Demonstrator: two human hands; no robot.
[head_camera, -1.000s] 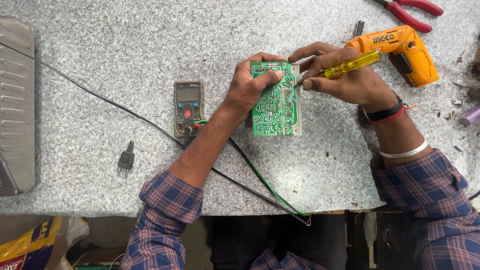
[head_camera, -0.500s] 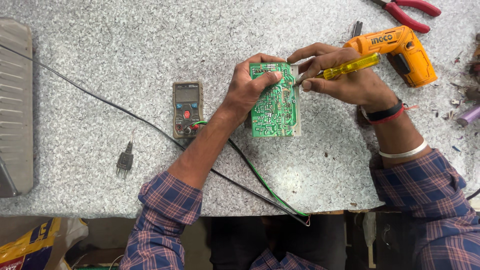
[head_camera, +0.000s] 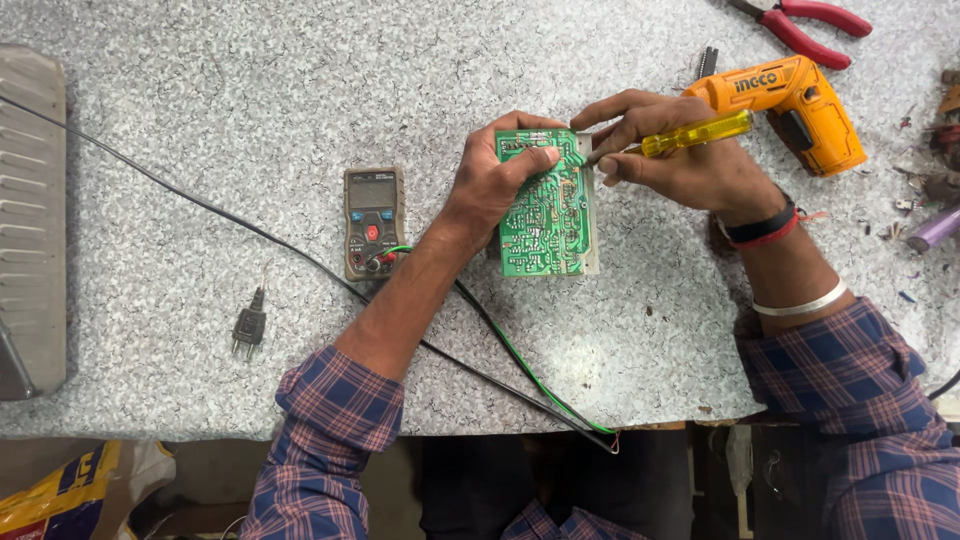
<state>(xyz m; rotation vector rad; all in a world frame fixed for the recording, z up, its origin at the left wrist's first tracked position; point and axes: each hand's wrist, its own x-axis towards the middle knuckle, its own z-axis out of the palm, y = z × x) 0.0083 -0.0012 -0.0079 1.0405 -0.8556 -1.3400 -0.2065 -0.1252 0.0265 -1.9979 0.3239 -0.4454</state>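
Observation:
A green circuit board (head_camera: 549, 222) lies solder side up on the speckled grey worktop (head_camera: 300, 90). My left hand (head_camera: 497, 178) grips the board's upper left corner, thumb across its top. My right hand (head_camera: 668, 158) holds a yellow-handled screwdriver (head_camera: 694, 134), and its tip touches the board's upper right edge.
A small multimeter (head_camera: 373, 221) with green and black leads sits left of the board. An orange cordless screwdriver (head_camera: 794, 104) and red pliers (head_camera: 802, 27) lie at the upper right. A black cable runs to a two-pin plug (head_camera: 248, 327). A grey metal cover (head_camera: 30, 220) is at the left edge.
Both hands stay on the board and screwdriver; only slight shifts of the fingers and view show.

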